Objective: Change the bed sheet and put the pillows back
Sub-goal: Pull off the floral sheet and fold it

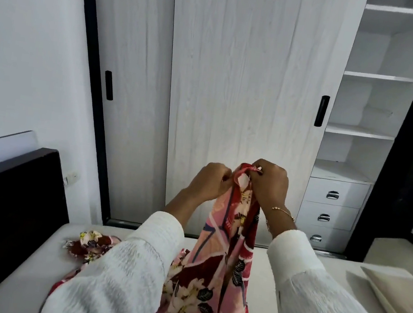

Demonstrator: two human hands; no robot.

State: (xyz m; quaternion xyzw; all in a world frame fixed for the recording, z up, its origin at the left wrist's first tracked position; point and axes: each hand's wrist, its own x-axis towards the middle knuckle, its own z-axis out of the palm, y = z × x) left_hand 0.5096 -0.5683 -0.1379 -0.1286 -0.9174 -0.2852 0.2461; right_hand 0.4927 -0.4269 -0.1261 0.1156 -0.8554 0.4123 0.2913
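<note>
A red and pink floral bed sheet [223,258] hangs bunched from both hands above the bare white mattress [36,260]. My left hand [210,181] grips the sheet's top edge on the left. My right hand [270,183] pinches the same edge right beside it, fingers closed on a folded corner. The lower part of the sheet trails down onto the mattress, and a crumpled part of it [88,244] lies to the left behind my left sleeve. A flat cream pillow [401,300] lies on the mattress at the right.
A dark headboard [3,198] stands at the left end of the bed. Straight ahead is a white wardrobe with sliding doors [244,82], open shelves [372,104] and three drawers [329,214] on its right. A narrow strip of floor separates bed and wardrobe.
</note>
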